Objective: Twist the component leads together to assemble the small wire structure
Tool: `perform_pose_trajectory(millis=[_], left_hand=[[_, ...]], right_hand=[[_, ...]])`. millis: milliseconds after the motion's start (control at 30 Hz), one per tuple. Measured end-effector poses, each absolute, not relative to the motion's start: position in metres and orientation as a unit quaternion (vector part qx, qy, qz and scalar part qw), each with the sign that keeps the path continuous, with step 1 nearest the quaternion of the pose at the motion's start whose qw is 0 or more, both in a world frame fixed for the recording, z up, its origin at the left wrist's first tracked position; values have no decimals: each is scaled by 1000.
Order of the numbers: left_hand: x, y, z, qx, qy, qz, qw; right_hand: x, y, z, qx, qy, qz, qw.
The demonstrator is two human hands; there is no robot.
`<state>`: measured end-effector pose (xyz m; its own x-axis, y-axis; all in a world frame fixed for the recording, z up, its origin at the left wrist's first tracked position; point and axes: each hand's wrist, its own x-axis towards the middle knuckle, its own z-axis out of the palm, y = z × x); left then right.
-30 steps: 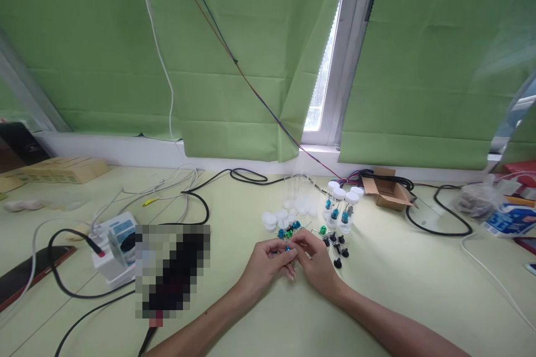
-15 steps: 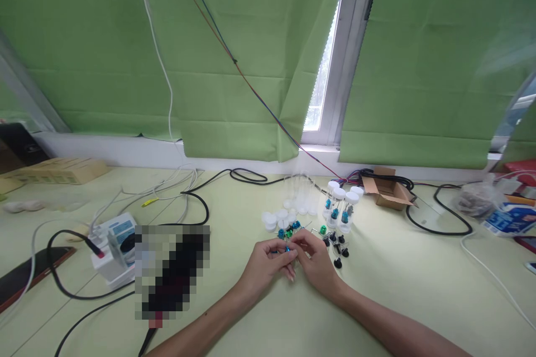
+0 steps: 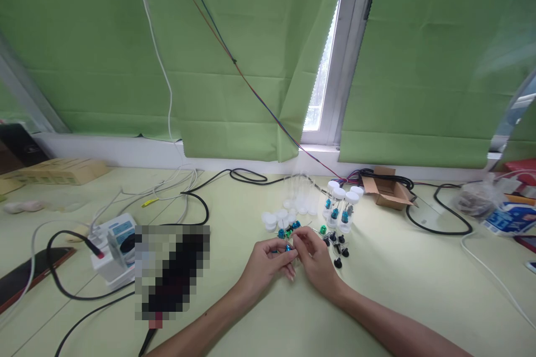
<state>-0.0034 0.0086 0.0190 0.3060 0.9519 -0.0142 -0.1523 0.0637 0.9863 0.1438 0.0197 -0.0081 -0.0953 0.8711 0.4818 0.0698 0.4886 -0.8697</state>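
Green blinds fill the upper view, hanging on both sides of a pale window frame. Below them spreads a pale yellow-green bench. On its left part lies a dark object masked by coarse pixels, just beside a white power socket block with plugs in it. A flat yellowish carton lies near the wall at far left.

The person's two hands meet over the middle of the bench. The left hand is curled, thumb and forefinger pinched together on a small blue part. The right hand is bent inward, its thumb and forefinger drawn together at that same part; whether they grip it cannot be told.

An open cardboard box sits farther back on the right. Nearer the hands, capped tubes stand upright in a cluster with blue pieces inside. To their left are uncapped clear tubes, also upright, and in front of those, white caps. Black pieces lie scattered beside the right hand, with a green piece just behind them. Loose blue pieces lie just beyond the fingers. The blue part itself is held between the fingertips, its details too small to tell.
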Motion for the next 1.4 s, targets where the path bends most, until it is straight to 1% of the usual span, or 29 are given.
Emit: perform_pose_trajectory(millis=[167,433,567,1067,1400], left_hand=[[-5,10,19,513,380,454,621],[-7,10,23,522,364,464,617],[-8,10,24,522,358,465,619],[-7,9,29,523,360,474,610],[-12,14,26,529,369,507,572]], right_hand=[[144,21,-7,-389,-642,343,565],[146,17,-6,-351,-704,360,502],[145,18,-9,-350,-706,372,490],[143,20,-10,-310,-693,412,504],[142,20,-11,-331,-677,396,524]])
